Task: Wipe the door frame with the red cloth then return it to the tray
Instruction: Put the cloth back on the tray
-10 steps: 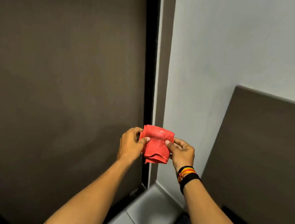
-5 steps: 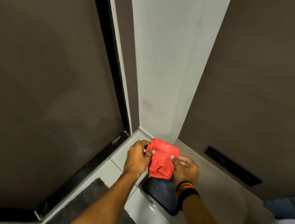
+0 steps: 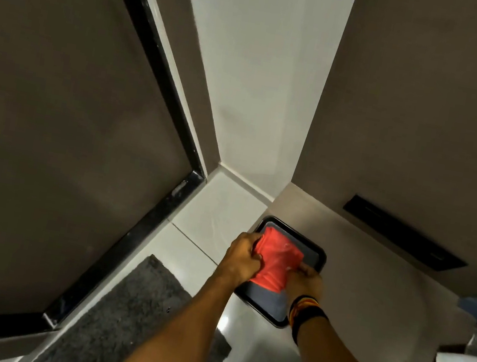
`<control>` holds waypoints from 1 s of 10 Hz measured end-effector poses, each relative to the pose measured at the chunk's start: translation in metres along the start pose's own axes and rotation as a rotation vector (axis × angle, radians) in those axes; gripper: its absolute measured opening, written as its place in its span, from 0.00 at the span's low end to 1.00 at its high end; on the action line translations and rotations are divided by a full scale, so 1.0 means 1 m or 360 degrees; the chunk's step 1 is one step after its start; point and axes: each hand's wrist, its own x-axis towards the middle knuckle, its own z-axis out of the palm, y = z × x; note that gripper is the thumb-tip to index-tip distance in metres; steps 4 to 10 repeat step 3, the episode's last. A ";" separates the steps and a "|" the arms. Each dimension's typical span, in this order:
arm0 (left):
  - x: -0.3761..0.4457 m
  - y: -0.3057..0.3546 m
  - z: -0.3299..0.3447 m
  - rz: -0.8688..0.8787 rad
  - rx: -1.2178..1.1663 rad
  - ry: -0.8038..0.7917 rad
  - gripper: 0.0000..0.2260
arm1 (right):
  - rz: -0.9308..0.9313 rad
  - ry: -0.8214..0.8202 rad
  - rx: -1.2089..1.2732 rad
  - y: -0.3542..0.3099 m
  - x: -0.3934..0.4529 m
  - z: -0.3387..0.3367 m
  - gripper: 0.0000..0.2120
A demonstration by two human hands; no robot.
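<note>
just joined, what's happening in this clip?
A person is bent over a dark tray that sits on the pale floor in the corner beside the door frame. Both hands hold a folded red cloth right over the tray: the left hand pinches its left edge, the right hand its right edge. Both have a closed grip on it. Whether the cloth already rests on the tray cannot be told. A grey mat lies on the floor in front of the door.
</note>
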 end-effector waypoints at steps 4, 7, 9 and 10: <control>0.018 -0.038 0.034 -0.0009 0.0099 -0.0132 0.27 | -0.0003 -0.0141 -0.0177 0.031 0.022 0.002 0.16; 0.018 -0.038 0.034 -0.0009 0.0099 -0.0132 0.27 | -0.0003 -0.0141 -0.0177 0.031 0.022 0.002 0.16; 0.018 -0.038 0.034 -0.0009 0.0099 -0.0132 0.27 | -0.0003 -0.0141 -0.0177 0.031 0.022 0.002 0.16; 0.018 -0.038 0.034 -0.0009 0.0099 -0.0132 0.27 | -0.0003 -0.0141 -0.0177 0.031 0.022 0.002 0.16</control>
